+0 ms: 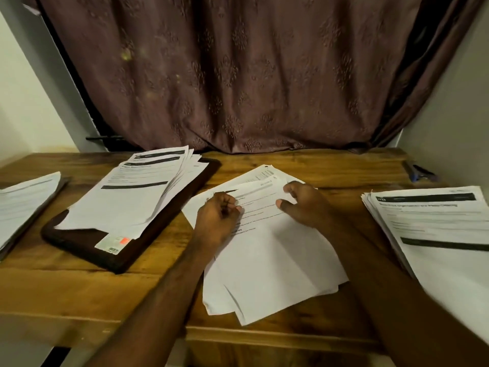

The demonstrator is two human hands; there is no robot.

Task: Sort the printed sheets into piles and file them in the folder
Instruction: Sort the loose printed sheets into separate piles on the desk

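Both hands worked the loose middle sheets (272, 250) on the bench (79, 292), left hand (218, 221) pinching an edge, right hand (304, 205) spread loosely on top, so those fanned pages could slide askew toward the folder (87, 242).

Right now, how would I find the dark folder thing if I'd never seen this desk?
Start at the brown wooden table under the purple curtain. Left of the two hands lies a flat dark brown folder with a fanned pile of printed sheets on it. Only it has a small white and orange sticker.
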